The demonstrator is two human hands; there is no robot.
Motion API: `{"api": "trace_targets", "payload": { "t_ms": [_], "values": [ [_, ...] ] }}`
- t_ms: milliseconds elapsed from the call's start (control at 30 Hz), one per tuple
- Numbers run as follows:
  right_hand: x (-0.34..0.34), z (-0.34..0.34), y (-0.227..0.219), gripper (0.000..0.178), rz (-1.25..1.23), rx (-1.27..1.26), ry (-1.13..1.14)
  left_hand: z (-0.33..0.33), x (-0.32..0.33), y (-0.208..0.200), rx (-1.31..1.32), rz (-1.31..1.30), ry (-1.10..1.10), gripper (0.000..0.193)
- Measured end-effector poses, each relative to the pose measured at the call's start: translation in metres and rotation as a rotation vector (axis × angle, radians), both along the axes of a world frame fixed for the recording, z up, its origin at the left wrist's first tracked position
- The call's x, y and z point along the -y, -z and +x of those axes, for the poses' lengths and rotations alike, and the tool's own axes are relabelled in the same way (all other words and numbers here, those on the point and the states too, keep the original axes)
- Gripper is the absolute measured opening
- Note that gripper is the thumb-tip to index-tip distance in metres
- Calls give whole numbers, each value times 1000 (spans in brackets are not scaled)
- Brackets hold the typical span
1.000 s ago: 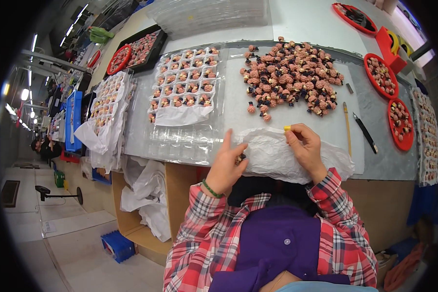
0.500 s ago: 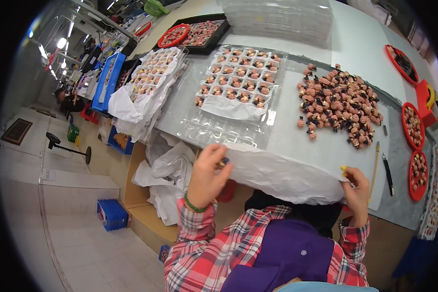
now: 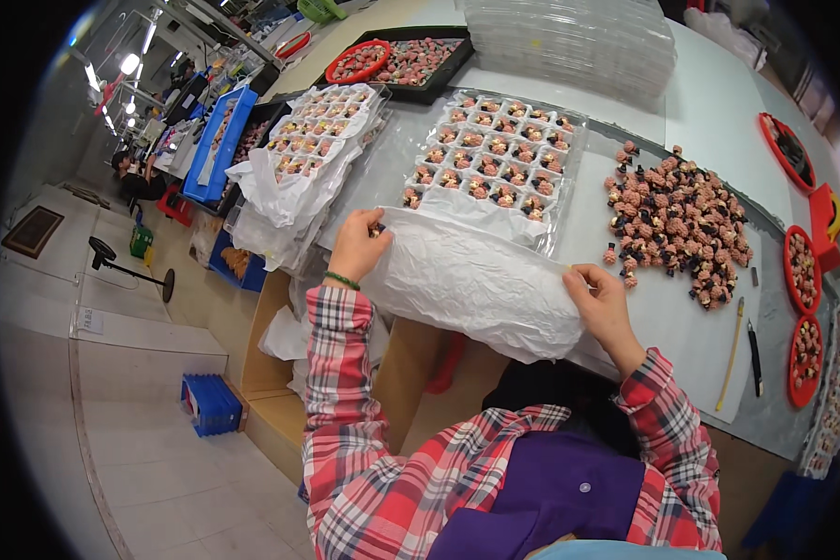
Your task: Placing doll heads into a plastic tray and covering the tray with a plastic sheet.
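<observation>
A sheet of white tissue paper is stretched between my hands, its lower part hanging past the table's near edge. My left hand pinches its left corner, and my right hand grips the right corner between thumb and fingers. Just beyond the paper lies a clear compartment tray lined with white paper. Small pink figures with dark and cream parts sit in its pockets. The tray's near rows are covered by white paper. To the right is a loose heap of the same figures.
Paper-covered filled trays are stacked at left, beside a blue bin. Behind stand a black tray and a tall pile of clear plastic trays. Red bowls, a black pen and a thin yellowish stick lie at right.
Both hands have moved forward over the table, carrying the tissue paper from the near edge to the filled tray. The right hand has also come leftward.
</observation>
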State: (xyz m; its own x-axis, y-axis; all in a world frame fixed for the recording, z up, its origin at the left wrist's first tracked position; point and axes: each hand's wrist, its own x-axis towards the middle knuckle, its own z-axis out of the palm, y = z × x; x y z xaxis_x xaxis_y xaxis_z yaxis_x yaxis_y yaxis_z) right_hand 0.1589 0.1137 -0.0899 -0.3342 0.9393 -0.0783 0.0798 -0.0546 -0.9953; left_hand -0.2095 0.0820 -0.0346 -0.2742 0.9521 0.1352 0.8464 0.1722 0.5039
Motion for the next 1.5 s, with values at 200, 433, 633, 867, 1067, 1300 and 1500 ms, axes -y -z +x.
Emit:
{"api": "trace_targets", "payload": {
  "t_ms": [200, 433, 633, 867, 1067, 1300, 1500],
  "values": [
    [-14, -18, 10, 24, 108, 118, 83, 9, -20, 18, -179, -3, -108, 40],
    [-21, -20, 12, 24, 110, 129, 88, 11, -30, 31, -114, 115, -39, 41],
    [-25, -16, 9, 24, 161, 153, 20, 20, -26, 34, -236, 123, 55, 40],
    [-26, -15, 4, 23, 198, 178, 19, 27, -27, 24, -215, 124, 25, 37],
    [-27, -14, 3, 23, 218, 209, 16, 23, -29, 42, -251, 136, 8, 37],
    [-23, -13, 4, 24, 243, 239, -7, 25, -26, 59, -343, 251, 62, 38],
    [-22, -16, 1, 25, 274, 257, -22, 29, -13, 55, -520, -48, -33, 55]
  ]
}}
